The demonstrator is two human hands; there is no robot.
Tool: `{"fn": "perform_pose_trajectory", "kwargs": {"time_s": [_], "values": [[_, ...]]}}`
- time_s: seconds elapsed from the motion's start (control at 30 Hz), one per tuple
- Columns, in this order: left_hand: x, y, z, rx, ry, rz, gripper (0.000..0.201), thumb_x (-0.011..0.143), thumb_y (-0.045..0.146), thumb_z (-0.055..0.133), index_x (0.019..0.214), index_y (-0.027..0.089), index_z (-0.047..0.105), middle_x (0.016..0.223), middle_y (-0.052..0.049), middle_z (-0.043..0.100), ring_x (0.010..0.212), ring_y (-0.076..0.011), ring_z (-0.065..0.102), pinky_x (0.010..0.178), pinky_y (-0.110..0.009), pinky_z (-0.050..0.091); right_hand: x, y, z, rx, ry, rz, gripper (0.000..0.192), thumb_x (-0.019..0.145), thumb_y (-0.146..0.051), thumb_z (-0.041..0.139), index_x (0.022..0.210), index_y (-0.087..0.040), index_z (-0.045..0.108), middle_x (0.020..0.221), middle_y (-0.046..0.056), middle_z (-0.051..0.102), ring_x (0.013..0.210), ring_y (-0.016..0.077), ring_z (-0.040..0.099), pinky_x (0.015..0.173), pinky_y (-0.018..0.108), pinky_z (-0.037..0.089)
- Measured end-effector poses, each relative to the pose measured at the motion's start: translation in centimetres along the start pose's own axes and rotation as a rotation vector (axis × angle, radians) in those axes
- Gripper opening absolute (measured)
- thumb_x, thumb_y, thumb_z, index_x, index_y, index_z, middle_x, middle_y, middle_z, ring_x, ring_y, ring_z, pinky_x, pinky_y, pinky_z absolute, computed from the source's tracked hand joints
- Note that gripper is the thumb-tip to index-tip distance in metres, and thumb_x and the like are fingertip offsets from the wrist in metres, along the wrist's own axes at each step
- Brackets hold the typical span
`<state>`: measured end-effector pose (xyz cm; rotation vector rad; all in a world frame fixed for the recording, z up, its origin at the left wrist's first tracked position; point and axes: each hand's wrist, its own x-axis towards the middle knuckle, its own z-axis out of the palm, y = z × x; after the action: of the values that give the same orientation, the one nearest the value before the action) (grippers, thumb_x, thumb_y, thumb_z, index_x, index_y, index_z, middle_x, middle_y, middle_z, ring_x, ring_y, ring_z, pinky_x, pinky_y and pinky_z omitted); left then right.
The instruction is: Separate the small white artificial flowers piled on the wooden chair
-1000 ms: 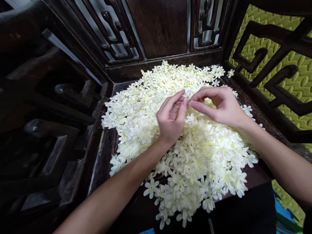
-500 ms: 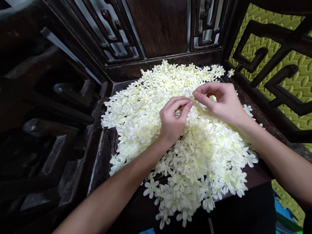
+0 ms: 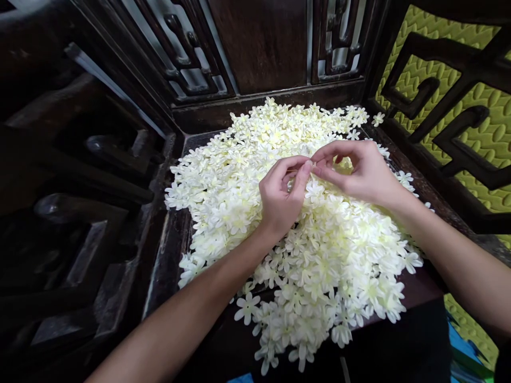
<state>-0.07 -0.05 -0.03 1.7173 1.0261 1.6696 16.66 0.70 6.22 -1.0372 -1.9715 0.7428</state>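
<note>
A broad heap of white artificial flowers [image 3: 235, 207] with pale yellow centres covers the dark wooden seat. Above the middle of the heap, my left hand [image 3: 283, 191] is closed in a pinch, thumb against forefinger. My right hand [image 3: 355, 170] pinches from the other side, its fingertips meeting those of the left. Whatever lies between the fingertips is too small to make out against the white petals. Below the hands, the flowers run down over the seat's front edge.
Dark carved wood surrounds the seat: a back panel [image 3: 263, 48], a left armrest [image 3: 83, 213] and a right armrest [image 3: 459, 122]. Green quilted fabric [image 3: 475, 159] shows through the right lattice. One flower [image 3: 377, 119] lies apart at the back right corner.
My right hand has moved slightly left and down, so its fingertips now meet the left hand's. The left hand has turned a little, its thumb more upright. The heap looks the same.
</note>
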Motion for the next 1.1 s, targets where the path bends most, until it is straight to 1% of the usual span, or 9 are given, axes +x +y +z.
{"fn": "perform_pose_trajectory", "kwargs": {"time_s": [0.1, 0.17, 0.23, 0.33, 0.43, 0.6, 0.8, 0.97, 1.1], "values": [[0.05, 0.09, -0.07, -0.001, -0.004, 0.079, 0.020, 0.089, 0.025, 0.068, 0.108, 0.021, 0.070, 0.109, -0.006, 0.072, 0.100, -0.0157, 0.070, 0.088, -0.030, 0.061, 0.12, 0.12, 0.07, 0.115, 0.097, -0.013, 0.014, 0.083, -0.022, 0.076, 0.097, -0.020, 0.074, 0.094, 0.006, 0.074, 0.082, 0.0215, 0.067, 0.075, 0.039, 0.055], [0.03, 0.04, -0.11, -0.031, -0.011, 0.112, 0.024, 0.087, 0.022, 0.069, 0.111, 0.021, 0.070, 0.111, -0.005, 0.072, 0.100, -0.0155, 0.071, 0.090, -0.032, 0.061, 0.17, 0.15, 0.14, 0.223, 0.137, -0.003, 0.016, 0.080, -0.023, 0.080, 0.095, -0.021, 0.074, 0.094, 0.005, 0.074, 0.084, 0.0212, 0.069, 0.078, 0.038, 0.057], [-0.03, -0.07, -0.15, -0.039, 0.000, 0.125, 0.024, 0.087, 0.020, 0.070, 0.110, 0.022, 0.070, 0.109, -0.004, 0.073, 0.099, -0.0149, 0.072, 0.089, -0.031, 0.062, 0.18, 0.08, 0.16, 0.322, 0.140, 0.018, 0.017, 0.078, -0.025, 0.082, 0.093, -0.021, 0.074, 0.092, 0.005, 0.074, 0.082, 0.0199, 0.070, 0.075, 0.035, 0.058], [-0.10, -0.19, -0.17, -0.017, 0.044, 0.133, 0.019, 0.087, 0.020, 0.070, 0.105, 0.022, 0.072, 0.104, -0.003, 0.073, 0.095, -0.0140, 0.072, 0.085, -0.028, 0.063, 0.21, -0.11, 0.08, 0.409, 0.123, 0.064, 0.015, 0.080, -0.027, 0.081, 0.092, -0.018, 0.076, 0.087, 0.005, 0.075, 0.076, 0.0177, 0.071, 0.071, 0.032, 0.059], [-0.09, -0.14, -0.18, -0.018, 0.069, 0.132, 0.022, 0.087, 0.020, 0.069, 0.108, 0.022, 0.071, 0.104, -0.004, 0.073, 0.092, -0.0133, 0.072, 0.082, -0.027, 0.063, 0.25, -0.15, -0.06, 0.458, 0.092, 0.103, 0.012, 0.082, -0.025, 0.079, 0.090, -0.017, 0.077, 0.083, 0.005, 0.075, 0.075, 0.0176, 0.071, 0.073, 0.032, 0.060], [0.08, 0.08, -0.18, 0.059, 0.109, 0.207, 0.015, 0.087, 0.020, 0.069, 0.101, 0.021, 0.073, 0.101, -0.004, 0.074, 0.096, -0.0142, 0.071, 0.083, -0.028, 0.062, 0.24, 0.12, -0.20, 0.453, 0.047, 0.106, 0.012, 0.080, -0.028, 0.080, 0.086, -0.018, 0.079, 0.080, 0.005, 0.076, 0.073, 0.0185, 0.072, 0.071, 0.032, 0.059], [0.12, 0.09, -0.12, 0.003, 0.108, 0.213, 0.017, 0.087, 0.016, 0.068, 0.103, 0.019, 0.072, 0.102, -0.004, 0.074, 0.098, -0.0140, 0.071, 0.086, -0.028, 0.062, 0.17, 0.36, -0.25, 0.386, 0.076, 0.131, 0.015, 0.079, -0.033, 0.082, 0.085, -0.020, 0.081, 0.078, 0.004, 0.075, 0.067, 0.0165, 0.066, 0.062, 0.030, 0.053], [0.12, 0.00, -0.10, -0.008, 0.104, 0.223, 0.018, 0.086, 0.013, 0.068, 0.103, 0.019, 0.072, 0.102, -0.004, 0.074, 0.098, -0.0137, 0.071, 0.086, -0.027, 0.061, 0.23, 0.11, -0.32, 0.379, 0.068, 0.179, 0.012, 0.080, -0.030, 0.082, 0.083, -0.019, 0.082, 0.076, 0.004, 0.074, 0.068, 0.0150, 0.064, 0.064, 0.028, 0.050], [0.14, -0.01, -0.06, -0.013, 0.101, 0.218, 0.017, 0.086, 0.015, 0.069, 0.103, 0.019, 0.072, 0.102, -0.004, 0.074, 0.098, -0.0141, 0.071, 0.086, -0.027, 0.062, 0.25, -0.12, -0.40, 0.386, 0.066, 0.185, 0.011, 0.080, -0.028, 0.081, 0.082, -0.017, 0.081, 0.076, 0.005, 0.073, 0.067, 0.0146, 0.062, 0.060, 0.027, 0.048]]}}
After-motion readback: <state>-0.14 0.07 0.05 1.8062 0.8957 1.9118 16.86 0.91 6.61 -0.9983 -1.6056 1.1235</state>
